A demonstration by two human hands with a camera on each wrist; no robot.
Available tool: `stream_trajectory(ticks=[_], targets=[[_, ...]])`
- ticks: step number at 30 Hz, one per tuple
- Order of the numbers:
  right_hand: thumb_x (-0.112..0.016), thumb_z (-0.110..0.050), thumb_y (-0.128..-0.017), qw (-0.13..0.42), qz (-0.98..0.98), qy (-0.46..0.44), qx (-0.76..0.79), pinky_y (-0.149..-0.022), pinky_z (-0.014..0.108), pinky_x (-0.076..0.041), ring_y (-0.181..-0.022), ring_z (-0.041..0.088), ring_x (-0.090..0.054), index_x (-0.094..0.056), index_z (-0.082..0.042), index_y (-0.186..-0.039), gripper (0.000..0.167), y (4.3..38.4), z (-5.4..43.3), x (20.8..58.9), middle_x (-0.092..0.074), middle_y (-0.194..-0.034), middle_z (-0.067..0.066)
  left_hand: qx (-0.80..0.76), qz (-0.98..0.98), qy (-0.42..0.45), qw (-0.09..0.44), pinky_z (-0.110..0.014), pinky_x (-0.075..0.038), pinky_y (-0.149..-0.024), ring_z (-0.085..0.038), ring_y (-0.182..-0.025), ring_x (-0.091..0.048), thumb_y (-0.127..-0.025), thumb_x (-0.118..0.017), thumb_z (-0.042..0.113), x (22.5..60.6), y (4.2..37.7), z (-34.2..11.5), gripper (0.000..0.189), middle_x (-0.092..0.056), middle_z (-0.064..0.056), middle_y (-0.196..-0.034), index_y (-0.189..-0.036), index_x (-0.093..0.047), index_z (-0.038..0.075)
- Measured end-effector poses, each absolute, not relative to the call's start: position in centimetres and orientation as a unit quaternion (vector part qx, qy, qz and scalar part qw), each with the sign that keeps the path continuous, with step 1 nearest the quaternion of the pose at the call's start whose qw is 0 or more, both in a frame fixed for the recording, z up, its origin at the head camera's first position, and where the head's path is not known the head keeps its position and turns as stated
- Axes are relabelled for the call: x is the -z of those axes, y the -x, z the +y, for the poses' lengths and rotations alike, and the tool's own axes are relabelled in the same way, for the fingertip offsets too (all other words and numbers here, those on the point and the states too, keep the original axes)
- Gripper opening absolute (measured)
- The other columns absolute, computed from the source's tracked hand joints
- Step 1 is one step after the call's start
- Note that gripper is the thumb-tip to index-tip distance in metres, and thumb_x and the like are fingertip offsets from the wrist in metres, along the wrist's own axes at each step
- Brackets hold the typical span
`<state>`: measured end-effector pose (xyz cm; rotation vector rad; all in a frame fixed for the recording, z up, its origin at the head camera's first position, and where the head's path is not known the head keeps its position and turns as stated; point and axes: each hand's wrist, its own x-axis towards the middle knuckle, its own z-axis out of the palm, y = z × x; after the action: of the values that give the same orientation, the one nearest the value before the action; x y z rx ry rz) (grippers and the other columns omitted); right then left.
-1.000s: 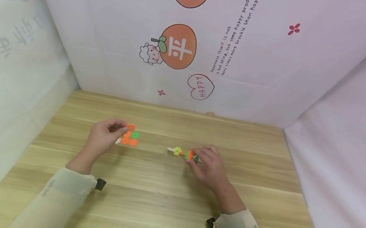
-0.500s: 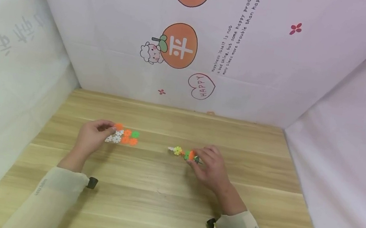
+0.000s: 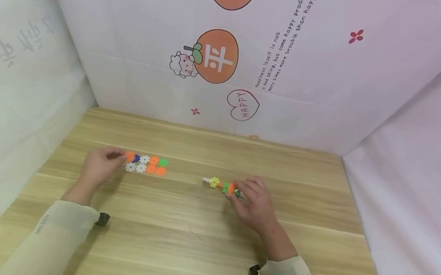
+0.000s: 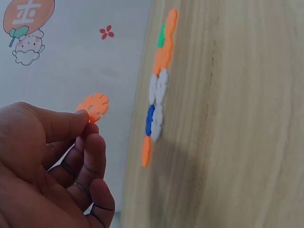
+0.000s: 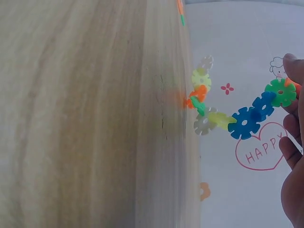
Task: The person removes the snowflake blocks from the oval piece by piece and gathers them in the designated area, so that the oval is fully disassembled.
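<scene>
In the left wrist view, my left hand [image 4: 57, 147] pinches an orange notched plastic disc [image 4: 98, 105] between thumb and index finger. In the head view that hand [image 3: 99, 166] is at the left end of flat-lying discs. These include a dark blue disc [image 3: 136, 158], white discs [image 3: 141, 168], orange discs [image 3: 151, 169] and a green disc [image 3: 163, 162]. My right hand [image 3: 253, 204] holds one end of a chain of interlocked discs, with a yellow disc [image 3: 214, 182] near its far end. The right wrist view shows its green disc [image 5: 280, 92] and blue disc [image 5: 244, 123] beside the fingers.
The wood-grain table [image 3: 187, 246] carries everything. A white printed cloth [image 3: 301, 111] rises along its back edge, and plain white cloths hang at left [image 3: 4, 124] and right [image 3: 418, 186]. A small black object [image 3: 103, 219] sits at the left cuff, another [image 3: 254, 272] at the right.
My left hand has moved left along the flat discs with the orange disc, uncovering the white and dark blue ones. My right hand and the chain have hardly moved.
</scene>
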<state>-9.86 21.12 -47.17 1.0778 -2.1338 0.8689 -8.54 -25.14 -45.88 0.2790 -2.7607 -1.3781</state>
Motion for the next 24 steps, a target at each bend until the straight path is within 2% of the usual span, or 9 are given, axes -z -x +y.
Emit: stream_trajectory(ticks=[3,5,12,19,24], targets=[[-0.078,-0.034,-0.094,0.292,-0.804,-0.403,-0.326,-0.082,0.042,-0.049,-0.086,0.024,-0.062,-0.076,-0.002,-0.106,0.034,9.8,21.2,47.2,-0.077,-0.097,0.006,0.434,-0.895,-0.104,0.004,-0.056,-0.050,-0.101,-0.043,-0.122,-0.061,-0.104,-0.064,0.029,46.3,8.5,-25.7,0.037,-0.067,-0.024,-0.130,-0.128,-0.069,0.001],[-0.078,-0.035,-0.094,0.288,-0.807,-0.401,-0.324,-0.083,0.041,-0.049,-0.087,0.024,-0.062,-0.076,-0.002,-0.107,0.035,9.8,21.2,47.2,-0.077,-0.098,0.006,0.423,-0.899,-0.112,-0.006,-0.059,-0.047,-0.102,-0.045,-0.124,-0.059,-0.104,-0.063,0.025,46.6,8.5,-26.1,0.036,-0.065,-0.026,-0.132,-0.129,-0.068,0.000],[-0.077,-0.038,-0.095,0.285,-0.809,-0.401,-0.320,-0.084,0.041,-0.049,-0.088,0.023,-0.062,-0.076,-0.003,-0.107,0.037,9.7,21.2,47.1,-0.077,-0.098,0.006,0.377,-0.917,-0.128,-0.010,-0.055,-0.050,-0.091,-0.041,-0.110,-0.064,-0.100,-0.064,0.021,47.3,8.7,-26.9,0.035,-0.070,-0.024,-0.123,-0.128,-0.069,0.001],[-0.076,-0.038,-0.096,0.280,-0.813,-0.399,-0.318,-0.084,0.041,-0.049,-0.090,0.024,-0.062,-0.076,-0.003,-0.107,0.037,9.6,21.3,46.9,-0.077,-0.100,0.006,0.355,-0.924,-0.139,-0.025,-0.051,-0.050,-0.085,-0.040,-0.107,-0.064,-0.101,-0.063,0.025,47.5,8.8,-27.3,0.035,-0.070,-0.024,-0.122,-0.125,-0.069,0.002],[-0.074,-0.040,-0.097,0.273,-0.819,-0.395,-0.315,-0.085,0.041,-0.049,-0.091,0.024,-0.063,-0.076,-0.003,-0.108,0.039,9.5,21.3,46.8,-0.078,-0.101,0.006,0.343,-0.927,-0.147,-0.042,-0.058,-0.047,-0.090,-0.045,-0.113,-0.061,-0.102,-0.063,0.028,47.2,8.8,-27.5,0.035,-0.067,-0.026,-0.127,-0.124,-0.069,0.001]])
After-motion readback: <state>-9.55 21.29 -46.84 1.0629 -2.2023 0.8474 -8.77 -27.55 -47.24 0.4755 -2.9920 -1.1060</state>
